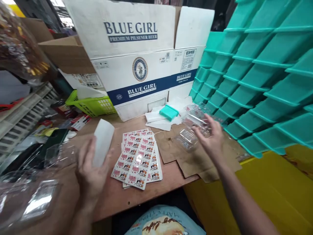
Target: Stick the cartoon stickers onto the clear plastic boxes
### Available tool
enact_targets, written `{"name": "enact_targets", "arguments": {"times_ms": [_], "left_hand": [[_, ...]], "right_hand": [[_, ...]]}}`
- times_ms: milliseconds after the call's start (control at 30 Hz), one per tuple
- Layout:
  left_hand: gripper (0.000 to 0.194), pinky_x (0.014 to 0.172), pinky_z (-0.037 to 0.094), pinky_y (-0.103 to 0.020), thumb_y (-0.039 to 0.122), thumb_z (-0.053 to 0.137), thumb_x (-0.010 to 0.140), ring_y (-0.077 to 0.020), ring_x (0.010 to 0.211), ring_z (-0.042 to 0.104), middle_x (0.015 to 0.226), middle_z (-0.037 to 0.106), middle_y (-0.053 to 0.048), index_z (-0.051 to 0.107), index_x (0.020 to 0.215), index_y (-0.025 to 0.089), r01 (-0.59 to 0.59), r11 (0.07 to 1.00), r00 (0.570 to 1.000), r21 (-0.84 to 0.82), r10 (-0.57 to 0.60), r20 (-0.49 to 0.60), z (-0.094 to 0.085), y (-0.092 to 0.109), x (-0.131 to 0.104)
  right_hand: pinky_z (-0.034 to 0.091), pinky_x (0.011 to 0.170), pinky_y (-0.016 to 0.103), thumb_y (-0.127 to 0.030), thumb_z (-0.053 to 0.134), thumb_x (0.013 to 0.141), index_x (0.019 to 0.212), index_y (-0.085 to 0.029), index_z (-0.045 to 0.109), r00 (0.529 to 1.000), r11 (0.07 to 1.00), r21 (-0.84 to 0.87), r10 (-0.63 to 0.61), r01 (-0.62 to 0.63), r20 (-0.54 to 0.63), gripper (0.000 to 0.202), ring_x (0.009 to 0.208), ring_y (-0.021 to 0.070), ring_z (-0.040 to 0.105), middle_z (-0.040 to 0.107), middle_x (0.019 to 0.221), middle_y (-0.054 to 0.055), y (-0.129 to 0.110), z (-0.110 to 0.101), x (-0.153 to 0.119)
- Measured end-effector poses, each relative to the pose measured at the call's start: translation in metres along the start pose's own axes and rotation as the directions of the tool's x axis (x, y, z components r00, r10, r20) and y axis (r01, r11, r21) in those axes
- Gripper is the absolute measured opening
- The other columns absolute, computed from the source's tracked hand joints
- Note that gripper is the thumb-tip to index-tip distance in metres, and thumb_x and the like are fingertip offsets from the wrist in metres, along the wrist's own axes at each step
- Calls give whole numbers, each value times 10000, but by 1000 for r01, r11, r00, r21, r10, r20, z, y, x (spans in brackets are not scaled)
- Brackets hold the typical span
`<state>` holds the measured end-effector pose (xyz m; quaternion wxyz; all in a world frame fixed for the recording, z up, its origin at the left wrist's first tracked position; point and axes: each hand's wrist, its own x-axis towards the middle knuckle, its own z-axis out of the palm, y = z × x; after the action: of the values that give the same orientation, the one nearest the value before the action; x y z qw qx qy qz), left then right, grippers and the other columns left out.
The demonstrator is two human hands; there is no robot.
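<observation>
My left hand is closed around a curled white paper sheet, holding it upright above the table's left side. To its right lies a stack of sticker sheets printed with cartoon cats and pink lettering. On the right, my right hand hovers with thumb and fingers apart beside clear plastic boxes. Whether its fingertips touch the nearest box I cannot tell. Under those boxes is a flattened piece of brown cardboard. A small turquoise tray rests on white papers behind the stickers.
A white Blue Girl beer carton stands at the back. Stacked turquoise bins rise on the right above a yellow surface. A green basket sits back left. More clear plastic packs lie at the front left.
</observation>
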<state>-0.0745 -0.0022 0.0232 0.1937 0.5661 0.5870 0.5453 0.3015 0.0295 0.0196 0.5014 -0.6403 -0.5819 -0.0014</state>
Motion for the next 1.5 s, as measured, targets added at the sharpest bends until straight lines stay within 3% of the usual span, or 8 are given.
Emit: {"name": "enact_targets", "arguments": {"times_ms": [133, 267, 467, 567, 700, 833, 1033, 1500], "left_hand": [[880, 1115, 234, -640, 437, 761, 740, -451, 1358, 384, 1407, 517, -245, 395, 1466, 101, -53, 787, 994, 614, 98, -40, -41, -48, 29], [391, 959, 435, -488, 296, 545, 907, -321, 1028, 619, 1072, 706, -149, 617, 1268, 164, -232, 768, 972, 597, 208, 110, -25, -49, 23], [439, 975, 442, -457, 121, 507, 904, -257, 950, 621, 891, 687, -78, 620, 1302, 268, -626, 726, 770, 286, 515, 377, 31, -14, -28], [497, 1059, 403, -487, 193, 626, 864, -285, 1118, 597, 1097, 692, -86, 583, 1342, 321, -649, 756, 701, 81, 553, 451, 33, -6, -38], [765, 1116, 355, -517, 439, 811, 695, -350, 1354, 431, 1432, 516, -149, 539, 1382, 242, -156, 986, 969, -65, 165, 184, 19, -5, -16], [412, 842, 534, -339, 387, 833, 669, -210, 889, 682, 999, 728, -118, 724, 973, 131, 477, 755, 871, -450, -339, 355, 19, -10, 13], [260, 632, 487, -206, 294, 876, 618, -101, 637, 615, 742, 725, -27, 723, 742, 124, 639, 566, 766, -521, -409, 496, 34, -13, 8], [221, 704, 499, -224, 347, 791, 749, -103, 696, 602, 780, 697, -14, 758, 850, 154, 618, 557, 777, -555, -329, 536, 45, -24, -3]], "right_hand": [[419, 1031, 582, -459, 605, 873, 1446, -151, 467, 973, 935, -272, -200, 226, 119, 665, 1261, 379, 490, 513, 1357, 217, 55, 5, 29], [356, 1086, 606, -444, 627, 876, 1403, -154, 518, 968, 962, -129, -230, 243, 103, 611, 1332, 396, 434, 483, 1416, 226, 9, 25, 10], [581, 776, 419, -465, 716, 815, 1305, -196, 573, 637, 545, 520, 35, -658, 770, 577, 942, 262, 694, 718, 1089, 119, -105, 84, -54], [576, 779, 364, -423, 828, 695, 1022, -141, 682, 614, 324, 546, 163, -772, 772, 456, 860, 228, 702, 749, 998, 105, -110, 110, -60], [573, 767, 360, -383, 859, 654, 931, -134, 696, 565, 370, 482, 158, -794, 810, 406, 806, 218, 709, 762, 960, 97, -95, 104, -49], [576, 751, 379, -395, 823, 700, 956, -109, 692, 396, 576, 308, 29, -757, 918, 406, 800, 228, 711, 757, 950, 117, -91, 88, -44], [452, 1022, 525, -392, 766, 772, 1333, -197, 553, 851, 894, 447, -207, -36, 483, 632, 1233, 321, 555, 629, 1307, 145, -97, 91, -35], [466, 799, 402, -204, 640, 905, 997, -200, 721, 678, 711, 471, -681, 522, 278, 122, 857, 216, 540, 670, 873, 81, -109, 134, -45]]}}
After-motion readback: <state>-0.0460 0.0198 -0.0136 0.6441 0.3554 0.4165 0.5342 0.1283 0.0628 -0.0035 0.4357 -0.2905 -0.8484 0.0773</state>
